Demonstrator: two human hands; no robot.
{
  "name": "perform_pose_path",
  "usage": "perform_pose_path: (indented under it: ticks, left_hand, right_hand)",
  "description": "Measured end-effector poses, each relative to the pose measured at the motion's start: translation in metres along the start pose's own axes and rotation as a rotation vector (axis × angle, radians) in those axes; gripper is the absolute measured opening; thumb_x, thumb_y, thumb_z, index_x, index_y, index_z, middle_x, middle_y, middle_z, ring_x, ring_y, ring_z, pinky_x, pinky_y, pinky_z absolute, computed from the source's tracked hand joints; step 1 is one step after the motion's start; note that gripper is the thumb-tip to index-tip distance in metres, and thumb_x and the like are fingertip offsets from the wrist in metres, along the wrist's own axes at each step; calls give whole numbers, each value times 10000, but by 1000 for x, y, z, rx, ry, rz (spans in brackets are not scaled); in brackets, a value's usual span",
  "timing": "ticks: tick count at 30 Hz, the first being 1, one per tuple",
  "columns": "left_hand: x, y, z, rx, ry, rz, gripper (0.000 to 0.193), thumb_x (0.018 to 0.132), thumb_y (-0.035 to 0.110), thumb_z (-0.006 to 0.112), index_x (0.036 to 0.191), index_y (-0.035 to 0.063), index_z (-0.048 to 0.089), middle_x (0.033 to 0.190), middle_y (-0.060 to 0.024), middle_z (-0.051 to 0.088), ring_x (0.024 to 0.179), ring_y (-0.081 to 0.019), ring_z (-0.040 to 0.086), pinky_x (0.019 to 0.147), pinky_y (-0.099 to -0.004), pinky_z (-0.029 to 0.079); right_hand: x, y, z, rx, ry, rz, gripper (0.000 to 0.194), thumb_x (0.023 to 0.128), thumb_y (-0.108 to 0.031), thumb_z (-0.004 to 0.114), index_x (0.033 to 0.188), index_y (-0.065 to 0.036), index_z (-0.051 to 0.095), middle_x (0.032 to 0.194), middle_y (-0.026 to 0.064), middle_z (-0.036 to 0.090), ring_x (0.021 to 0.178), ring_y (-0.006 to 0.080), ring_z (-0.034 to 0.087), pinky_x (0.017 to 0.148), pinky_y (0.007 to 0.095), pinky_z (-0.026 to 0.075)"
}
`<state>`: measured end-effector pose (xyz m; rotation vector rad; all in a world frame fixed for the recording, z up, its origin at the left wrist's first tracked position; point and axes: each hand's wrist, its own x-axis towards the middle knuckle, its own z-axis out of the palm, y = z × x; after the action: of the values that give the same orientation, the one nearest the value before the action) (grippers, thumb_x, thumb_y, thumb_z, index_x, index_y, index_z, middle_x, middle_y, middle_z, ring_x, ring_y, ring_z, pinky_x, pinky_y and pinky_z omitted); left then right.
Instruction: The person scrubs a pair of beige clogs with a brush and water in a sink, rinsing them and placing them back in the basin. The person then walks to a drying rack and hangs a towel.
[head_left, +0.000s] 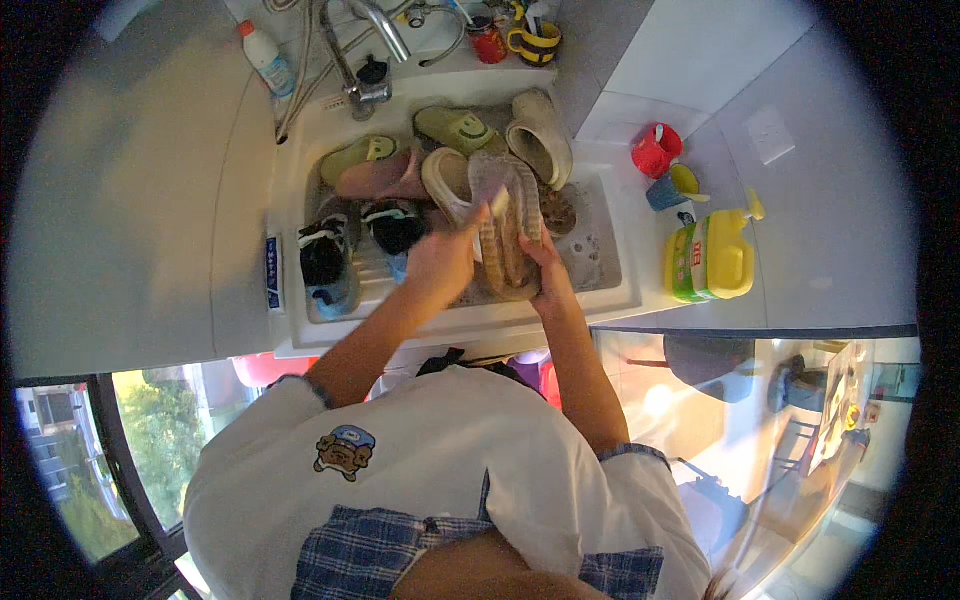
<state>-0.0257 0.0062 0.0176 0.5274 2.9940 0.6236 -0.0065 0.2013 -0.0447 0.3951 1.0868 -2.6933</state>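
In my right hand (551, 262) is a pale, brown-stained slipper (514, 262) with a ribbed edge, gripped along its lower right side and held up over the sink. My left hand (444, 262) is closed on what looks like a small pale-ended brush (499, 201), which rests against the slipper; its handle is mostly hidden by my fingers. Just behind lies a cream clog (448, 180), partly covered by the held slipper. Another beige clog (541, 135) leans at the sink's back right corner. A pink slipper (381, 176) lies left of the cream clog.
Green slippers (457, 129) and black-and-blue sandals (322, 259) fill the white sink (465, 322). A chrome faucet (386, 30) overhangs its back. At right stand a yellow detergent jug (709, 255), a red cup (657, 150) and a blue-yellow cup (673, 187). A toothpaste-like tube (275, 274) lies on the left rim.
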Motion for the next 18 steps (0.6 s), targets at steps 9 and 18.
perform_pose_path:
  ticks: [9, 18]
  left_hand:
    - [-29, -5, 25, -282, 98, 42, 574, 984, 154, 587, 1538, 254, 480, 780, -235, 685, 666, -426, 687, 601, -521, 548]
    - [18, -20, 4, -323, 199, -42, 593, 994, 137, 603, 1559, 249, 462, 737, -255, 656, 647, -415, 685, 583, -506, 530]
  right_hand:
    - [24, -3, -34, 437, 113, 120, 358, 1022, -231, 599, 1330, -48, 594, 1264, 143, 686, 1103, 299, 699, 919, 451, 603]
    - [-1, 1, -17, 287, -6, 113, 415, 1019, -183, 612, 1402, -41, 539, 1312, 142, 658, 1176, 280, 665, 998, 430, 561]
